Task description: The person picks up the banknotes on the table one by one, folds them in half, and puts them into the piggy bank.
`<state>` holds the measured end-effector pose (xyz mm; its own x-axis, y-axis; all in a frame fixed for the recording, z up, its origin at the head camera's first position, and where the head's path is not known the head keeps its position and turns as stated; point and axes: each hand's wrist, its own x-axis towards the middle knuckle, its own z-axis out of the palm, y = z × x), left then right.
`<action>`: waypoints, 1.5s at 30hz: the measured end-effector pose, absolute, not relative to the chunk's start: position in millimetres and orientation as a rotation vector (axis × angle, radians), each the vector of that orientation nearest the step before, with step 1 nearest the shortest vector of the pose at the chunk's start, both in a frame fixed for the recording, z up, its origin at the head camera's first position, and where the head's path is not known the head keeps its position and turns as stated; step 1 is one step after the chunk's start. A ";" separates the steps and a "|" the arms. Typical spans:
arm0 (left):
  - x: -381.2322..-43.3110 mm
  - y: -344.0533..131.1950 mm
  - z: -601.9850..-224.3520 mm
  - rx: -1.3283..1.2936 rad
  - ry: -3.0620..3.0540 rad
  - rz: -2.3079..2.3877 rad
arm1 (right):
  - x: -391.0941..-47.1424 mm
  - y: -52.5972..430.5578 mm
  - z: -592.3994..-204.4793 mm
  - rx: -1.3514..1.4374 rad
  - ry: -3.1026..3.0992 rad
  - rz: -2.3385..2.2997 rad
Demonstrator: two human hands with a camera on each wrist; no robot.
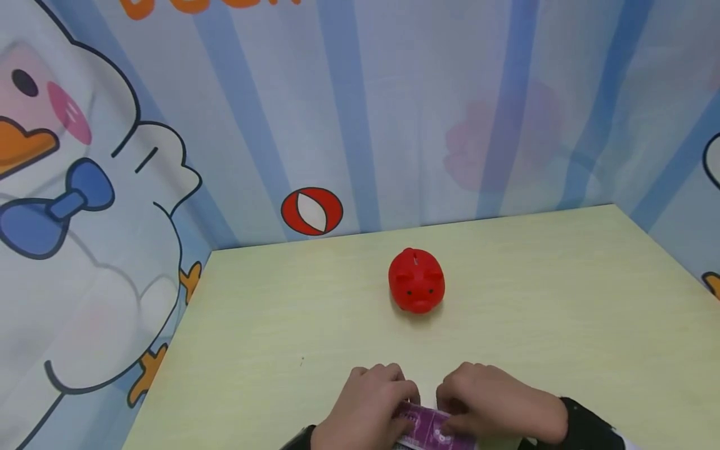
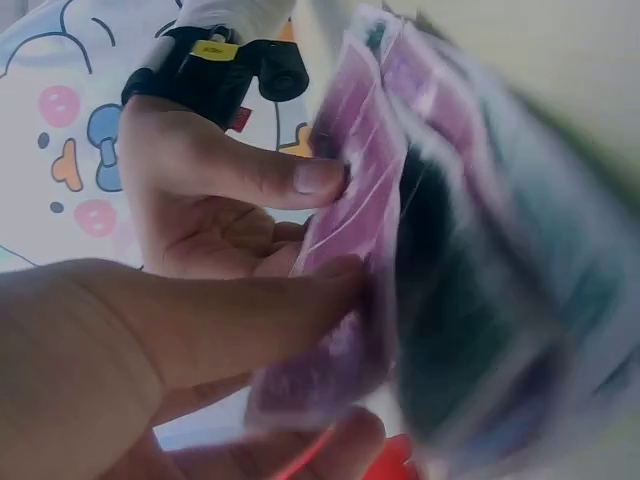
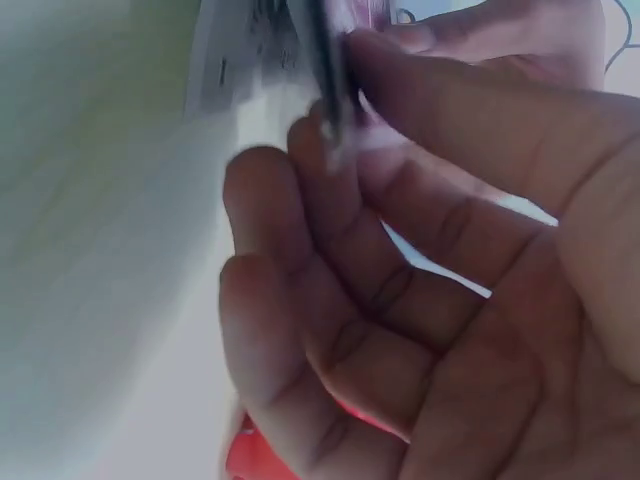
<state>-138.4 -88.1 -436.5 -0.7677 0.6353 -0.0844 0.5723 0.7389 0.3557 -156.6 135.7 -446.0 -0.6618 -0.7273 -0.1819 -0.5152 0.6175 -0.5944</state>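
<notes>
Where both hands [image 1: 368, 403] [image 1: 497, 400] pinch it, purple paper [image 1: 429, 424] is hidden.

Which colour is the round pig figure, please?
The round pig figure is red, clearest in the head view.

The right wrist wears a black band [image 2: 178, 78] with yellow label [image 2: 213, 50] and camera [image 2: 284, 71], white sleeve [image 2: 238, 14] above.

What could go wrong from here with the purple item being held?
The purple item is pinched by the left hand and right hand, so uneven pulling might crease or tear it. Its layers, including a dark green one, gape apart in the left wrist view; anything between them could slip out.
</notes>
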 end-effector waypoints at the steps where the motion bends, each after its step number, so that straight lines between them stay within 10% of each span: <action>1: -138.6 -89.0 -435.4 0.985 2.756 0.479 | -157.6 136.4 -445.4 -0.997 2.436 -0.728; 30: -189.9 -91.8 -313.2 0.729 2.473 2.428 | -190.4 118.1 -305.2 -1.279 3.296 -2.087; 45: -183.6 -82.5 -321.5 1.067 2.354 2.364 | -179.9 114.9 -319.2 -1.378 2.901 -2.029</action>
<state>-183.6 -82.5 -321.5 -0.7561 0.1583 0.6350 0.6343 -0.0614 0.7706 -179.9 114.9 -319.2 -0.5559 -0.1697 0.8137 -0.8226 0.2531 -0.5092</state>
